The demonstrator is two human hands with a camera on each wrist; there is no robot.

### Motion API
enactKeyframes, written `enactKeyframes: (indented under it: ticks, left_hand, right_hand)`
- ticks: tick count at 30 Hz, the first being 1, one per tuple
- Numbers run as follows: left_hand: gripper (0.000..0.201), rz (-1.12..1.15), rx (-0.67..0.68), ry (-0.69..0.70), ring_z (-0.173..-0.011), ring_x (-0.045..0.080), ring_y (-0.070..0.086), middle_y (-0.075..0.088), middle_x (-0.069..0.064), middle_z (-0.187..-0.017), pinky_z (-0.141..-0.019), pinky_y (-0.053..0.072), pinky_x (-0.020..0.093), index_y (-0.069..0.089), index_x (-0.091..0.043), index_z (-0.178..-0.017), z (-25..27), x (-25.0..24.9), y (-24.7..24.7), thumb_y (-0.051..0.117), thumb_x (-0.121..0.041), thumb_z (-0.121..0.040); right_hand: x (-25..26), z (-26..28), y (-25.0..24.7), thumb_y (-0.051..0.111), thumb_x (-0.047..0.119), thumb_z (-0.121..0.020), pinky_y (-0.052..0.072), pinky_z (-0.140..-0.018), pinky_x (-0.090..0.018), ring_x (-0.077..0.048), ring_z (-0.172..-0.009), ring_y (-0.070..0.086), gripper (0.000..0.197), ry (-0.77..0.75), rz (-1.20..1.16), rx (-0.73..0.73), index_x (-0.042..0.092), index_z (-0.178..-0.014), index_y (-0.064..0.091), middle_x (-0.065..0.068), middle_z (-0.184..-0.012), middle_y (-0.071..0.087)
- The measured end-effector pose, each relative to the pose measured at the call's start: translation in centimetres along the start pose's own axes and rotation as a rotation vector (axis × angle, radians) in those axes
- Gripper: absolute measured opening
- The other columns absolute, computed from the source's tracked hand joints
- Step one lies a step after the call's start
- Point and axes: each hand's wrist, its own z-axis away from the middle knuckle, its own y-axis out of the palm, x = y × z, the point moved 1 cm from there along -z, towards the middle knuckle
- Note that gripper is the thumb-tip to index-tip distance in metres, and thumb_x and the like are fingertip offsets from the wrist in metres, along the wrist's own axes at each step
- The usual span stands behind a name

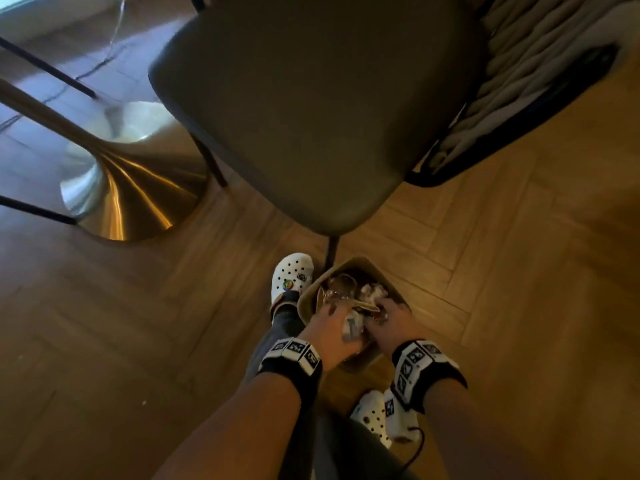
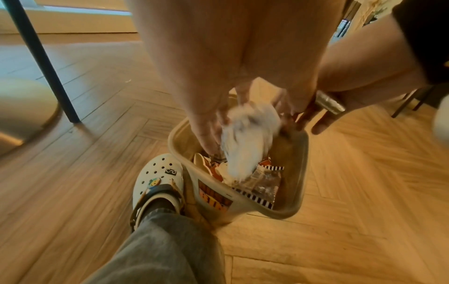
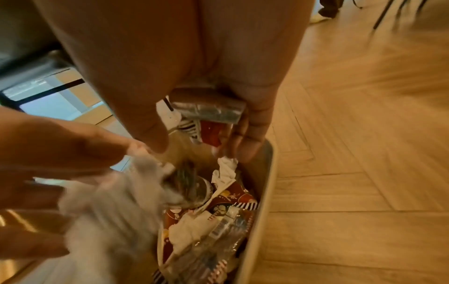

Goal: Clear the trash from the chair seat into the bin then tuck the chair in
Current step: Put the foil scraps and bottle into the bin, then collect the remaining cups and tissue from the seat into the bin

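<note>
The dark grey chair seat (image 1: 294, 116) is bare in the head view. Just in front of its front leg (image 1: 332, 251), a beige bin (image 1: 360, 263) stands on the floor, holding wrappers, clear plastic and paper. Both hands hover over its mouth. My left hand (image 1: 329, 323) grips a crumpled white tissue (image 2: 248, 138) that hangs into the bin (image 2: 301, 173). My right hand (image 1: 394, 317), which wears a silver ring (image 3: 209, 111), pinches a red, striped wrapper (image 3: 196, 130) between thumb and fingers above the bin's rim (image 3: 267, 173).
A gold trumpet-shaped table base (image 1: 131, 195) stands left of the chair, with thin black legs near it. A second chair with a woven back (image 1: 519, 81) is at the upper right. My feet in white clogs (image 1: 292, 275) flank the bin on the herringbone wood floor.
</note>
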Motion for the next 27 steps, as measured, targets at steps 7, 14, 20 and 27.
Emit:
enactKeyframes:
  ticks: [7,14,20,27]
  left_hand:
    - [0.042,0.029,-0.161,0.079,-0.117,0.015,0.057,0.056,-0.001,-0.131,-0.100,0.049,0.033,0.054,-0.026,-0.134,1.8,-1.6,-2.4,0.055,-0.045,-0.096]
    - [0.020,0.011,-0.310,0.167,-0.079,-0.002,0.063,0.065,-0.015,-0.090,-0.080,0.056,0.023,0.063,-0.035,-0.099,6.2,-5.6,-11.9,0.048,-0.049,-0.098]
    - [0.027,-0.107,-0.456,0.333,-0.067,-0.002,0.054,0.053,-0.016,-0.074,-0.061,0.040,0.011,0.046,-0.042,-0.073,5.6,-11.9,-24.6,0.045,-0.050,-0.099]
    - [0.023,-0.048,-0.495,0.378,-0.072,0.000,0.059,0.059,-0.012,-0.081,-0.065,0.047,0.013,0.059,-0.033,-0.089,-1.2,-16.0,-38.6,0.046,-0.049,-0.100]
  right_hand:
    - [0.8,1.3,-2.2,0.052,0.060,-0.079,0.047,-0.097,-0.041,-0.023,-0.114,0.054,0.049,-0.101,-0.142,-0.105,0.034,-0.121,0.057,-0.003,-0.127,0.057]
    - [9.1,6.4,-12.5,0.056,0.042,-0.090,0.050,-0.079,-0.024,-0.006,-0.089,0.060,0.024,-0.271,-0.230,-0.188,0.030,-0.110,0.063,0.012,-0.098,0.065]
    - [22.1,4.6,-25.6,0.056,0.035,-0.091,0.046,-0.073,-0.020,-0.005,-0.082,0.060,0.012,-0.402,-0.301,-0.457,0.029,-0.097,0.064,0.012,-0.087,0.064]
    - [30.6,-7.6,-36.4,0.056,0.034,-0.090,0.046,-0.087,-0.033,-0.030,-0.106,0.059,0.032,-0.223,-0.184,-0.601,0.018,-0.118,0.058,-0.010,-0.112,0.065]
